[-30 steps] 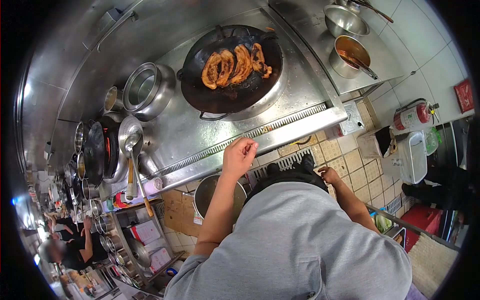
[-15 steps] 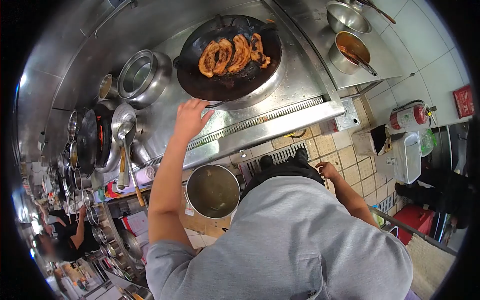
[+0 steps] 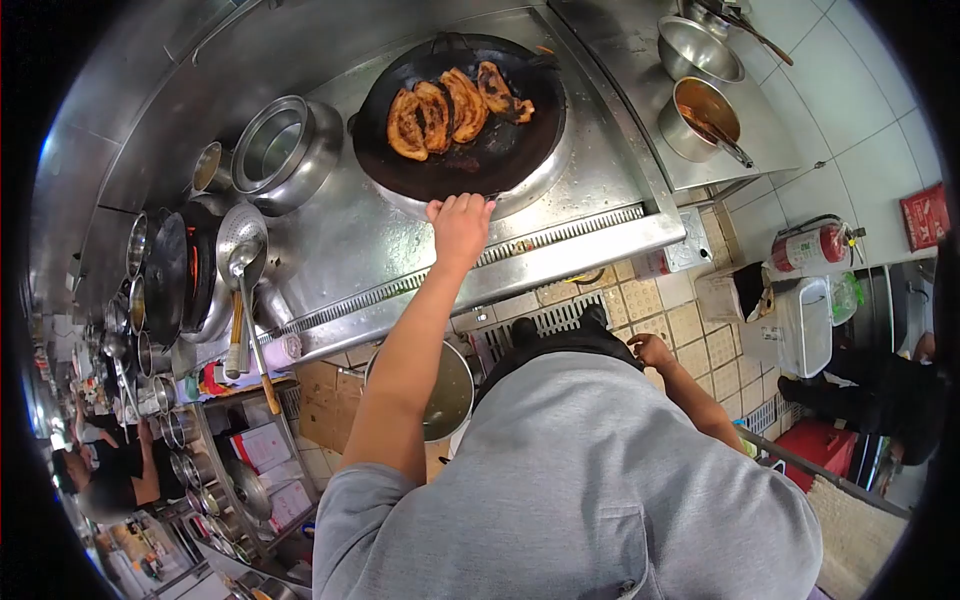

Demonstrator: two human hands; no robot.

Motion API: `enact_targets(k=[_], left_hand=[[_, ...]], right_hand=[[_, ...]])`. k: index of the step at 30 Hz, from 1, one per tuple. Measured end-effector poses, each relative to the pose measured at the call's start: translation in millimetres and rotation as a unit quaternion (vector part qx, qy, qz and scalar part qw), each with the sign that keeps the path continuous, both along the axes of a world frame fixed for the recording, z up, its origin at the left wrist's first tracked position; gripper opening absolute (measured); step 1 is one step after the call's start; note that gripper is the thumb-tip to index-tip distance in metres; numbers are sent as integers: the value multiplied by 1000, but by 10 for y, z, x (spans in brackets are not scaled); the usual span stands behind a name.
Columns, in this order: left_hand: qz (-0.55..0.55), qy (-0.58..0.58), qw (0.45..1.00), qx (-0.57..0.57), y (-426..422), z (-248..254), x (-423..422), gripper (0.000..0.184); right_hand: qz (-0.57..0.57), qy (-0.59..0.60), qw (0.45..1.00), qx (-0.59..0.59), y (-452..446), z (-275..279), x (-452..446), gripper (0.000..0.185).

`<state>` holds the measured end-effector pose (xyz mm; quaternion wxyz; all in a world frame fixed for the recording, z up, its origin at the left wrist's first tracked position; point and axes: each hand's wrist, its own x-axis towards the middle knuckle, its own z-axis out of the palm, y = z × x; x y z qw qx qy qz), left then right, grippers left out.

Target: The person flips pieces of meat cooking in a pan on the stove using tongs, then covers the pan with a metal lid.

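Observation:
My left hand is at the near edge of a large black wok, its fingers curled over the handle at the rim. In the wok lie several browned, partly charred slabs of meat, grouped toward the far side. The wok rests on a round metal ring on the steel cooktop. Beside my waist hangs my right hand, its fingers loosely bent and partly apart, with nothing visible in them.
Left of the wok stand a steel pot, a perforated skimmer and a ladle. A saucepan of reddish sauce and a steel bowl are at right. Below is a large pot. A co-worker is at far left, another person at right.
My left hand has moved right along the wok's near edge and closed on its handle. The meat slabs have shifted slightly left within the wok. My right hand has barely moved.

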<state>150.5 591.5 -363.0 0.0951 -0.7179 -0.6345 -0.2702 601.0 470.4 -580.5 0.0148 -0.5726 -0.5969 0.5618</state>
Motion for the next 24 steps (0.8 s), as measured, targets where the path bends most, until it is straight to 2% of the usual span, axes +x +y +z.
enact_targets(k=[1,5,7,8,11,15,16,17,18,19,20,21,22,23,24], left_hand=[[19,-2,1000,4,24,-46,34,17],[30,-30,997,-58,46,-32,169,16],[30,-26,997,-61,-8,46,146,15],[43,-32,995,-84,-20,89,112,15],[53,-60,989,-124,-5,-24,114,14],[24,-46,997,-51,108,-124,191,13],[29,-49,998,-31,148,-150,232,13],[33,-54,998,-14,178,-191,295,13],[37,-54,997,-32,216,-219,354,12],[43,-52,996,-51,243,-239,392,11],[54,-42,995,-71,236,-220,421,11],[69,-31,993,-89,207,-152,445,14],[66,-37,994,-85,161,-44,461,14],[69,-63,995,-30,84,97,469,19],[74,-85,993,23,-16,222,479,25]], right_hand=[[59,-34,996,60,-4,40,-23,28],[44,-69,996,44,154,255,-218,22],[-60,-60,994,-64,263,299,-277,20],[6,-43,999,7,307,245,-254,20],[38,-45,998,37,416,210,-266,21],[98,-53,987,113,393,38,-220,24],[168,-22,960,223,362,-25,-182,23],[31,-67,995,70,320,401,-378,26],[-2,-69,997,33,283,463,-396,24],[4,-43,997,70,266,378,-330,24],[15,-75,993,84,334,541,-326,23],[-21,-72,984,162,452,389,-193,23],[-155,-76,980,103,680,697,-175,22],[-255,-7,953,166,924,866,-88,22],[-214,-101,911,337,1187,1306,-50,23]])
